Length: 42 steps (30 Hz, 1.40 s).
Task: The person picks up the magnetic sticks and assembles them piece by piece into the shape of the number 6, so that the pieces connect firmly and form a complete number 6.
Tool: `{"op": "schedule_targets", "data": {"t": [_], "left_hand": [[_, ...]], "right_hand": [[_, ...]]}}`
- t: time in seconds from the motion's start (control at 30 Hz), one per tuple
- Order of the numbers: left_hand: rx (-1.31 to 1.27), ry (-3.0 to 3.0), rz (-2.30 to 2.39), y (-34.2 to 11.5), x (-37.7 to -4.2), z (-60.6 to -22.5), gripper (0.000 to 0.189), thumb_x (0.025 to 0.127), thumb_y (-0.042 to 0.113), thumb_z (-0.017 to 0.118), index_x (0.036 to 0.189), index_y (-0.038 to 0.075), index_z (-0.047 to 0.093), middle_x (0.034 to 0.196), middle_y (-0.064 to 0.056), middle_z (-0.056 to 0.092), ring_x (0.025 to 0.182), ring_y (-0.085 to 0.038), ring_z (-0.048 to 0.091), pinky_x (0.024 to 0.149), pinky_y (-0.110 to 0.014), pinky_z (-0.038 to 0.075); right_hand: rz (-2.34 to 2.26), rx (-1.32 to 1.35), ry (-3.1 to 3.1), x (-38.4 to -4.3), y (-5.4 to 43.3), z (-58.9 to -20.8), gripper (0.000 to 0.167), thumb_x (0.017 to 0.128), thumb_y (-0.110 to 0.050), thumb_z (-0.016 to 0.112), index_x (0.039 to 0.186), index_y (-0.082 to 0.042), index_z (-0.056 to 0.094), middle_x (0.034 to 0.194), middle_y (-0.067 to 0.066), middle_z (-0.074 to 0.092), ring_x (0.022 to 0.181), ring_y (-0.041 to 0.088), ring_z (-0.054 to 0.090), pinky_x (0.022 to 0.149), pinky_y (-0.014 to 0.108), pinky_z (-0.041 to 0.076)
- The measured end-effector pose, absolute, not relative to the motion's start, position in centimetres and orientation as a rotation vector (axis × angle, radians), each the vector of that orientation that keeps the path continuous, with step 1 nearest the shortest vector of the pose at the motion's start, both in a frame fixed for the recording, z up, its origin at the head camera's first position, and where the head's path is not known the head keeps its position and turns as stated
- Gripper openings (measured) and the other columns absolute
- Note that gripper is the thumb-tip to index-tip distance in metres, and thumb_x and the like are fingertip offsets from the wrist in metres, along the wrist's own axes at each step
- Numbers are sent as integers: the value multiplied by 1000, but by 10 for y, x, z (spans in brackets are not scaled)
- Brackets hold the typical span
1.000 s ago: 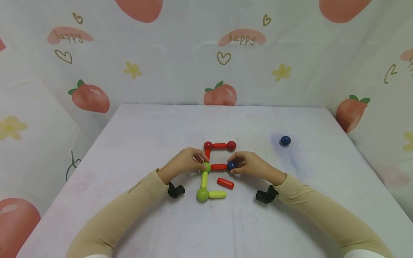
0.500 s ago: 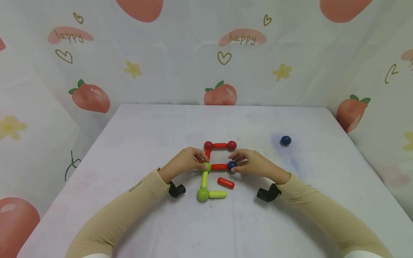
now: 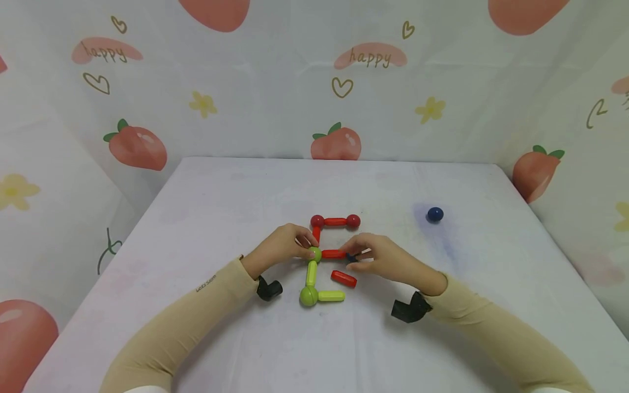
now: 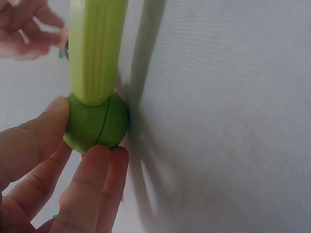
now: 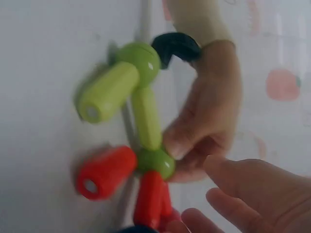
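My left hand (image 3: 282, 243) pinches the middle green ball (image 4: 95, 124) of a build of magnetic rods and balls lying on the table. From that ball a red rod (image 3: 333, 254) runs right to a blue ball (image 3: 351, 257). My right hand (image 3: 380, 256) is at this blue ball, its fingers spread loosely and partly covering it. A green rod (image 3: 312, 274) leads down to the larger green ball (image 3: 308, 296), from which a second green rod (image 3: 331, 296) points right. Above, red rods join two red balls (image 3: 317, 221).
A loose red rod (image 3: 343, 279) lies between the red and green arms of the build. Farther back on the right, another blue ball (image 3: 434, 214) sits on the white table (image 3: 236, 185). Black wrist mounts (image 3: 411, 308) hang under both forearms.
My right hand loosened from the blue ball, then shifted slightly left and down, its fingers now overlapping the ball and the red rod's end. The left hand has kept its hold.
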<state>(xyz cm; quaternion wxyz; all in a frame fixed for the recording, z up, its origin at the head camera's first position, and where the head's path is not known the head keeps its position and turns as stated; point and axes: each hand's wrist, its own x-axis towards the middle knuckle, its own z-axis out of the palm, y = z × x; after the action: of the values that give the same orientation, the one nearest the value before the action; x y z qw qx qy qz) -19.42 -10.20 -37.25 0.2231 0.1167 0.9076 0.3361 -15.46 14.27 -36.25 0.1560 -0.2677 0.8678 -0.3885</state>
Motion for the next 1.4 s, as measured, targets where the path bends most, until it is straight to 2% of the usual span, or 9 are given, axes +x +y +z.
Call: {"op": "schedule_targets", "data": {"t": [0.37,0.57,0.8,1.1,1.4], "left_hand": [[327,2503,925,-101,-193,-371,20,77,20,76,96,21,71,95,-1,67,91,-15,58,69,-24,46],[313,2502,917,-101,-192,-370,20,77,21,76,96,22,71,96,-1,67,91,-15,58,69,-24,47],[306,2493,919,-101,-192,-369,20,77,20,76,96,21,71,96,-1,67,92,-15,59,71,-25,47],[297,2490,915,-100,-194,-369,20,76,21,77,95,23,71,97,-1,67,91,-15,59,71,-25,48],[287,2482,920,-100,-194,-368,20,77,22,77,96,22,70,97,0,66,92,-15,58,71,-26,48]], "right_hand": [[-801,-817,2522,-146,126,-382,28,79,-11,73,106,-11,67,98,-1,66,87,10,59,79,23,53],[-722,-833,2580,-143,122,-382,29,78,-7,73,106,-8,66,98,0,66,85,10,57,81,26,53],[-743,-828,2576,-141,124,-381,27,79,-8,72,106,-10,65,94,-1,66,84,9,58,77,22,52],[-989,-625,2489,-143,141,-372,30,83,-7,67,112,-14,63,102,3,66,93,16,62,80,29,55],[-1175,-445,2359,-144,155,-375,36,82,-5,66,117,-11,60,102,8,61,88,18,64,77,31,55]]}}
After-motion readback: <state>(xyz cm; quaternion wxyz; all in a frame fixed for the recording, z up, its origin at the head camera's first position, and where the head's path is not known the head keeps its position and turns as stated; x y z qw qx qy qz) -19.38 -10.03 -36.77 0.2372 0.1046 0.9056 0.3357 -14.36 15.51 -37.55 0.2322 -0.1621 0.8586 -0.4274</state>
